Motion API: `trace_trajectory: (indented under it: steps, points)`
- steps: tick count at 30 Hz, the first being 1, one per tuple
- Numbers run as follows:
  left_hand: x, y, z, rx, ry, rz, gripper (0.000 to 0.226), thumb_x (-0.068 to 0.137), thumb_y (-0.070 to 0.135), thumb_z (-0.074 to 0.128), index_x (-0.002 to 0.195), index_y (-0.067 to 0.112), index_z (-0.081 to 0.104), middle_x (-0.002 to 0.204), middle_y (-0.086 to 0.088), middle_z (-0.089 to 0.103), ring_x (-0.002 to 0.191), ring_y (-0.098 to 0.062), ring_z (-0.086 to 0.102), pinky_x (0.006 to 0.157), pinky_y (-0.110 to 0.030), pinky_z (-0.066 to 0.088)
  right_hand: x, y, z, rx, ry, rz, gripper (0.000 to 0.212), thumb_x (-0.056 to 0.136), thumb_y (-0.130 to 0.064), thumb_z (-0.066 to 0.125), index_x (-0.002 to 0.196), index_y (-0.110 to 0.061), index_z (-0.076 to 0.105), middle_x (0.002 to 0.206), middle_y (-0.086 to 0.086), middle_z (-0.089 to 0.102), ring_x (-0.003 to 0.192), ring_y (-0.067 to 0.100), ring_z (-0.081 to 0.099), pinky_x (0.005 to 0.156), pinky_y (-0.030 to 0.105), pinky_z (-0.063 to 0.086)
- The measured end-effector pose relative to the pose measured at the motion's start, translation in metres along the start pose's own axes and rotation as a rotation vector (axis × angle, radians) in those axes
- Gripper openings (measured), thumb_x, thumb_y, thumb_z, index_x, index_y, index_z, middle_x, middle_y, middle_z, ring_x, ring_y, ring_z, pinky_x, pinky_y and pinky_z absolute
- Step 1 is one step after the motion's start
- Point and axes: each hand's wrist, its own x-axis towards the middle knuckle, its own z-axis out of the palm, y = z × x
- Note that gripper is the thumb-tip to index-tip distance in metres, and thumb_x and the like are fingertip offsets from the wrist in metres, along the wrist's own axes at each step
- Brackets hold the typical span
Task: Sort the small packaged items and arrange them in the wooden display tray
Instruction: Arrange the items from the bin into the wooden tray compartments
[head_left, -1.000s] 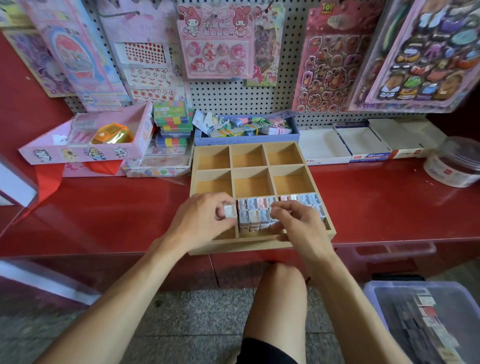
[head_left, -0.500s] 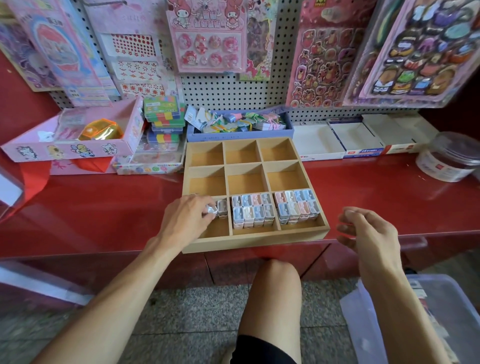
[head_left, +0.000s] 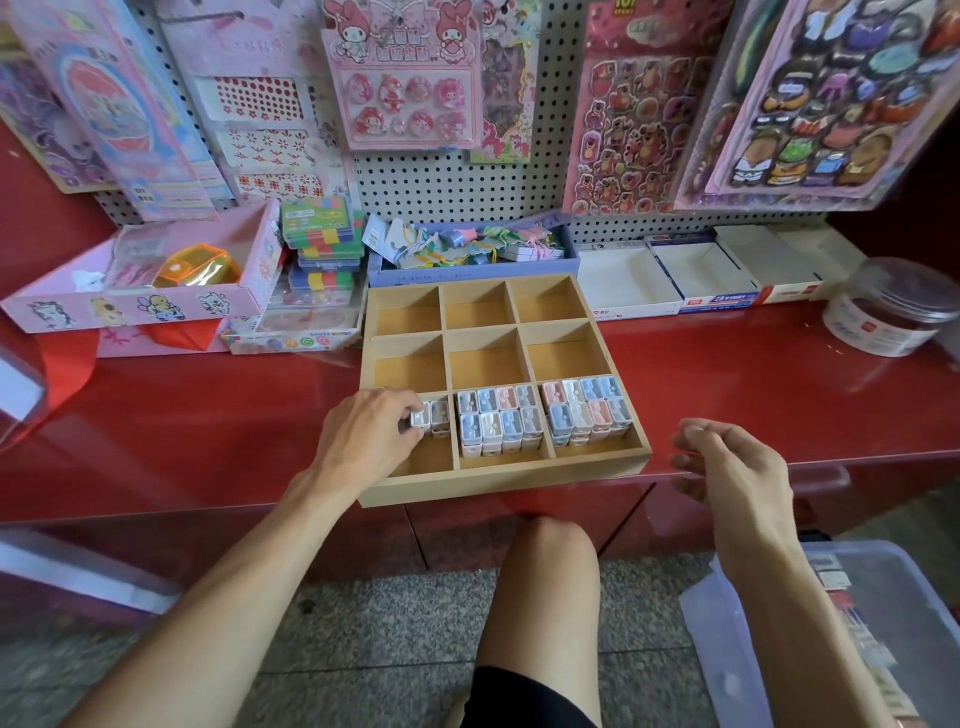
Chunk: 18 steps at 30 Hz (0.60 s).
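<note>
Head view only: looks forward-down, close over wooden tray (head_left: 498, 483) (wide-angle, edges apparently warped).

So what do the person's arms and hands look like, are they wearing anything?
Both arms are bare, with no sleeves in view. The left hand and right hand wear no gloves, rings or watch that I can see. Dark shorts show by the knee.

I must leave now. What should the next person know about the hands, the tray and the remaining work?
Left hand pinches a small white packaged item in the near-left compartment of the wooden tray, beside one item already there.
Right hand hovers right of the tray, holding nothing.
Done: near-middle items and near-right items are arranged.
Left: fill near-left; six rear compartments are empty. More stock seems to be in the plastic bin.
</note>
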Motion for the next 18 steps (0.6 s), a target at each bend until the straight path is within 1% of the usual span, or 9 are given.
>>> trace_trajectory:
  steps: [2,5,8,9,11,13,15,16,18]
  points:
    - [-0.001,0.002,-0.004,-0.007,0.002,-0.011,0.026,0.087,0.031,0.070,0.112,0.025,0.070,0.109,0.006,0.072,0.101,-0.020,0.066,0.080,-0.032,0.051,0.001,0.001,-0.003,0.000,0.004,0.000,0.017,0.097,-0.008,0.055,0.089,-0.013,0.070,0.079,0.003,0.068,0.071,0.017,0.059,0.065,0.034,0.047]
    - [-0.004,0.008,-0.011,-0.064,0.045,-0.061,0.026,0.087,0.037,0.067,0.110,0.027,0.069,0.103,0.010,0.073,0.096,-0.019,0.067,0.079,-0.032,0.053,0.002,0.002,-0.010,0.001,0.014,0.000,0.016,0.097,-0.008,0.055,0.090,-0.013,0.069,0.078,0.004,0.066,0.072,0.017,0.059,0.061,0.029,0.048]
    - [-0.013,0.027,-0.015,-0.344,0.058,-0.128,0.020,0.086,0.036,0.068,0.104,0.028,0.069,0.090,0.014,0.073,0.081,-0.011,0.066,0.077,-0.030,0.053,0.001,0.001,-0.020,0.006,0.043,-0.006,0.015,0.097,-0.008,0.056,0.090,-0.013,0.068,0.077,0.007,0.065,0.071,0.019,0.059,0.061,0.029,0.048]
    - [-0.019,0.038,-0.014,-0.457,0.036,-0.144,0.018,0.086,0.035,0.069,0.102,0.028,0.069,0.087,0.014,0.072,0.077,-0.009,0.065,0.075,-0.028,0.052,0.001,0.002,-0.025,0.009,0.053,-0.013,0.015,0.097,-0.008,0.056,0.089,-0.013,0.069,0.078,0.009,0.065,0.070,0.019,0.059,0.062,0.031,0.048]
    - [-0.031,0.064,-0.010,-0.652,-0.043,-0.145,0.012,0.087,0.035,0.069,0.098,0.031,0.068,0.085,0.011,0.071,0.076,-0.009,0.066,0.072,-0.028,0.052,0.000,0.004,-0.036,0.006,0.077,-0.027,0.016,0.097,-0.008,0.057,0.088,-0.015,0.069,0.080,0.012,0.066,0.070,0.021,0.060,0.065,0.032,0.048]
    - [-0.042,0.094,-0.002,-0.790,-0.124,-0.139,0.008,0.088,0.035,0.067,0.096,0.033,0.067,0.087,0.008,0.071,0.078,-0.011,0.068,0.070,-0.026,0.051,-0.002,0.008,-0.050,0.012,0.104,-0.033,0.017,0.097,-0.009,0.057,0.087,-0.015,0.069,0.082,0.014,0.068,0.074,0.023,0.062,0.070,0.038,0.049]
    - [-0.054,0.124,0.009,-0.891,-0.210,-0.133,0.005,0.091,0.029,0.066,0.095,0.030,0.069,0.086,0.006,0.071,0.074,-0.008,0.069,0.066,-0.023,0.049,-0.006,0.013,-0.065,0.019,0.122,-0.029,0.016,0.098,-0.010,0.057,0.089,-0.014,0.069,0.081,0.010,0.068,0.075,0.023,0.063,0.074,0.042,0.051]
    - [-0.060,0.141,0.016,-0.915,-0.255,-0.122,0.006,0.091,0.027,0.065,0.095,0.027,0.069,0.086,0.005,0.072,0.072,-0.006,0.069,0.065,-0.022,0.050,-0.009,0.017,-0.077,0.018,0.146,-0.026,0.015,0.098,-0.010,0.056,0.091,-0.013,0.069,0.081,0.009,0.069,0.074,0.021,0.064,0.074,0.041,0.053]
    - [-0.070,0.173,0.035,-0.936,-0.340,-0.118,0.007,0.092,0.022,0.064,0.094,0.022,0.070,0.085,0.003,0.072,0.068,-0.005,0.067,0.063,-0.023,0.051,-0.015,0.027,-0.103,0.021,0.206,-0.019,0.015,0.099,-0.010,0.054,0.096,-0.011,0.069,0.083,0.009,0.068,0.073,0.016,0.064,0.068,0.031,0.055]
